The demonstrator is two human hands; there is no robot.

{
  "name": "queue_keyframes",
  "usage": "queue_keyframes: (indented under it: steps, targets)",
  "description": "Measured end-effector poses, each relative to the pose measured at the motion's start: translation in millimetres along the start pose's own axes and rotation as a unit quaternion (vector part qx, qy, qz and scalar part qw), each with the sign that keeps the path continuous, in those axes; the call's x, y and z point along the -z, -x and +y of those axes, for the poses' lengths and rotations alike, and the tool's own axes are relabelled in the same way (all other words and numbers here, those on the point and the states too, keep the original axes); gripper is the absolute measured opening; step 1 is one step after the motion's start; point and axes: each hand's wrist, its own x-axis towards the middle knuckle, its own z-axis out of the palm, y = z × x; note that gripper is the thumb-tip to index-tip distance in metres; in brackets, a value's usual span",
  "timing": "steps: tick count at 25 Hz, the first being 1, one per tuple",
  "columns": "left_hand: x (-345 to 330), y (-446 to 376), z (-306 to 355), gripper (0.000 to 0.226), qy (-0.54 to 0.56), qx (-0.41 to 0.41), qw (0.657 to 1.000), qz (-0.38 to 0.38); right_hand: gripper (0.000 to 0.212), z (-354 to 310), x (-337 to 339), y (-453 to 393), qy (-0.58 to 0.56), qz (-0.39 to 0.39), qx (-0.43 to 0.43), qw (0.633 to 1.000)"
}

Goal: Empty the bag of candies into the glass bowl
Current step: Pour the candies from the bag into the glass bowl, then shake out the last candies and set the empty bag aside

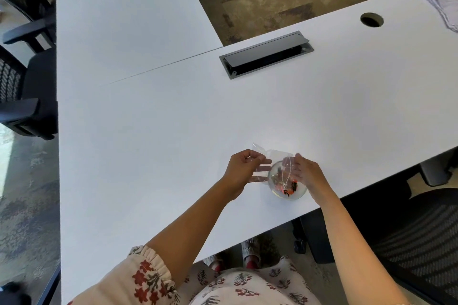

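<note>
both hands, left hand and right hand, pinch the bag over the bowl so candies drop in.

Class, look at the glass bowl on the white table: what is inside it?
Inside the glass bowl lie orange and dark candies. The clear plastic bag, held over it by both hands, blurs the far part, so their number cannot be told.
</note>
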Motion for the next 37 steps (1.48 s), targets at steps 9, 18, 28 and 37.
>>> queue_keyframes:
  steps: [9,18,28,37]
  targets:
    - [23.1,4.3,-12.0,0.013,0.07,-0.02,0.997,0.037,0.055,-16.9,-18.3,26.4,-0.119,-0.063,0.01,0.991]
    - [34.0,8.9,-12.1,0.032,0.1,0.018,0.995,-0.018,0.051,-25.0,-38.9,34.3,-0.305,-0.081,0.028,0.948]
    - [38.0,5.0,-15.6,0.044,0.059,0.02,0.998,-0.03,0.014,-19.5,-54.9,31.5,-0.23,-0.072,0.036,0.97]
    - [44.3,1.9,-11.1,0.083,-0.086,-0.024,0.995,0.035,0.016,-29.9,-47.1,28.7,-0.152,-0.074,0.103,0.98]
